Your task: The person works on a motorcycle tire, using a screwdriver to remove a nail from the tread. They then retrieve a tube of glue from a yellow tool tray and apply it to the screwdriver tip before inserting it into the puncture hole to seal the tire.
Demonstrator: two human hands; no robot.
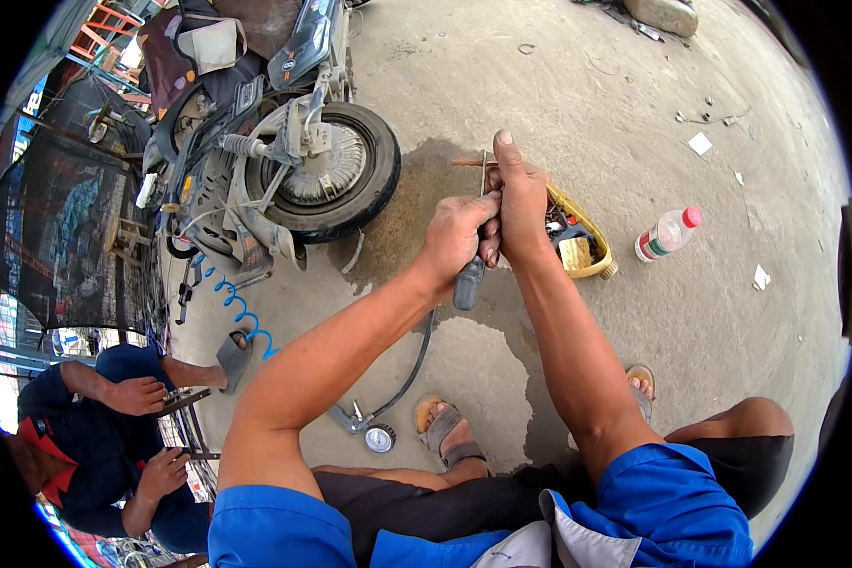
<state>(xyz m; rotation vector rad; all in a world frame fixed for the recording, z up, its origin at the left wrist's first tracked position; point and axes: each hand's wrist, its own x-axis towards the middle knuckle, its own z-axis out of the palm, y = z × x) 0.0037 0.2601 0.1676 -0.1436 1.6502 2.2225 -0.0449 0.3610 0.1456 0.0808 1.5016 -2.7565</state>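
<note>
In the head view, I am closing my left hand around a dark-handled tool, its thin shaft pointing to twelve o'clock, right ahead of me. I am pressing my right hand against it, fingers partly curling and thumb sticking up; whether it is gripping anything, I cannot tell. A reddish-brown strip is poking out beside my fingers. From my hands, a yellow container is sitting at three o'clock, with a red-capped bottle standing beyond; a scooter wheel is lying toward ten, and a pressure gauge is resting at seven.
</note>
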